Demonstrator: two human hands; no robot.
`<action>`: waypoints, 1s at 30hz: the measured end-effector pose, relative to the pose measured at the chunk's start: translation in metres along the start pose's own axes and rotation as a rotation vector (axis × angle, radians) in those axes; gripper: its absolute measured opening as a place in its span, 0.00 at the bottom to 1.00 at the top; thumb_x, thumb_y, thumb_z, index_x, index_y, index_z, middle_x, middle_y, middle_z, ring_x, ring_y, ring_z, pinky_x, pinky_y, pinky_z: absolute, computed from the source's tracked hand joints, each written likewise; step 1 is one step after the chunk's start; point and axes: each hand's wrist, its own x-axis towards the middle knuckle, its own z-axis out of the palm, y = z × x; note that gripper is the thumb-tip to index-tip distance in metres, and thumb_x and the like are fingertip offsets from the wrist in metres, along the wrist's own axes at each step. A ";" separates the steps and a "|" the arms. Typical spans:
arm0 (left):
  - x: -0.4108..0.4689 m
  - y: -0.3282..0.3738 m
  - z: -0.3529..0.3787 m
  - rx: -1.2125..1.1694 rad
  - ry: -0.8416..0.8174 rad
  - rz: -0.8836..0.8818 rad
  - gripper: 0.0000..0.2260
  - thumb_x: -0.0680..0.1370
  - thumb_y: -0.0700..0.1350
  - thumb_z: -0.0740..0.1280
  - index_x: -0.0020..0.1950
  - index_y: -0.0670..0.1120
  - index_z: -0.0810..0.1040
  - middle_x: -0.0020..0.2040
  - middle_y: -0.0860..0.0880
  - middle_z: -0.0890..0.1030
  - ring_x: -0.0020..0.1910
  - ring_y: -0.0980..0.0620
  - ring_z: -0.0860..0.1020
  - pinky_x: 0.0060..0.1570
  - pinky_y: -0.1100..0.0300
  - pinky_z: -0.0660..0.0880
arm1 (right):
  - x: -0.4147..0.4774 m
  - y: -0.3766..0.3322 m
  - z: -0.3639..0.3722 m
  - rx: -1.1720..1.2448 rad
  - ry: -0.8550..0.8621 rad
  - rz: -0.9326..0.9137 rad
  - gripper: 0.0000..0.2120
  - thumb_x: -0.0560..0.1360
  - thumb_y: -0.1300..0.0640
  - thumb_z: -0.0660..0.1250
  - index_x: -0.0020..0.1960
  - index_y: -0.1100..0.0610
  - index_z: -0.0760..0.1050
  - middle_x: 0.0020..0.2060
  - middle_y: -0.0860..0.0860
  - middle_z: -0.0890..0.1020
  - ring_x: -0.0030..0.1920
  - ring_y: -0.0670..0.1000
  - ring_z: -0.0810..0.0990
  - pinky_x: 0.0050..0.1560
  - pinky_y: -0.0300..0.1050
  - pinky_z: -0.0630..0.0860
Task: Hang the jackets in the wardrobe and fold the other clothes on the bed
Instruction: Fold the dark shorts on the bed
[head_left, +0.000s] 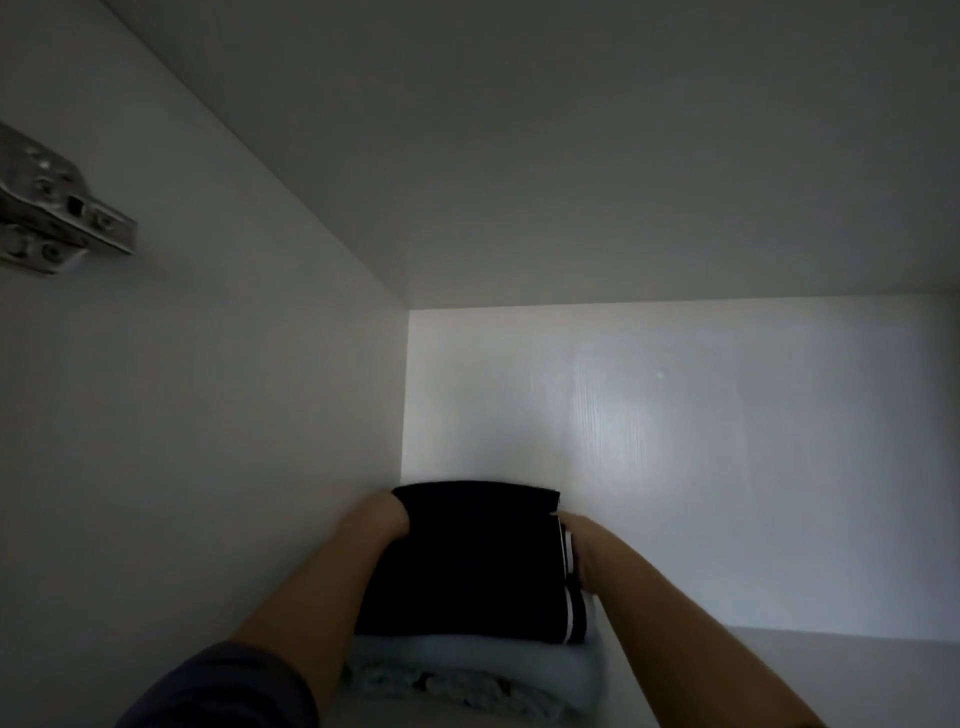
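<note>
A folded black garment (467, 561) with white stripes along its right edge lies on top of a folded pale blue garment (467, 670), deep in the left corner of a white wardrobe compartment. My left hand (382, 525) presses against the stack's left side, fingers tucked under the black cloth. My right hand (582, 551) holds the striped right edge. Both forearms reach up into the compartment, and the fingertips of both hands are hidden by the fabric.
The compartment's left wall (208, 415) carries a metal door hinge (57, 208) at upper left. The back panel (675, 441) is lit. A shelf surface (857, 670) stretches to the right of the stack. The ceiling panel (571, 156) is close above.
</note>
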 end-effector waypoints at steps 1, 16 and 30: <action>0.000 0.005 -0.004 0.033 0.036 0.015 0.19 0.82 0.43 0.56 0.71 0.38 0.66 0.72 0.40 0.67 0.70 0.43 0.68 0.67 0.55 0.65 | -0.001 -0.004 0.000 -0.032 -0.014 0.022 0.14 0.80 0.62 0.61 0.35 0.62 0.71 0.27 0.56 0.74 0.26 0.52 0.72 0.26 0.42 0.70; 0.022 0.052 0.053 0.220 -0.184 0.308 0.34 0.78 0.67 0.51 0.77 0.58 0.38 0.78 0.44 0.38 0.76 0.36 0.42 0.70 0.34 0.45 | 0.004 0.013 -0.010 -0.430 -0.287 -0.113 0.32 0.80 0.50 0.58 0.78 0.57 0.47 0.77 0.57 0.53 0.75 0.55 0.56 0.73 0.46 0.57; -0.138 0.094 -0.001 -0.171 0.110 0.746 0.16 0.81 0.50 0.58 0.66 0.47 0.70 0.63 0.48 0.76 0.58 0.51 0.75 0.59 0.56 0.71 | -0.134 -0.003 -0.100 -0.667 0.051 -0.600 0.17 0.78 0.67 0.59 0.62 0.56 0.77 0.59 0.47 0.78 0.58 0.44 0.77 0.54 0.30 0.70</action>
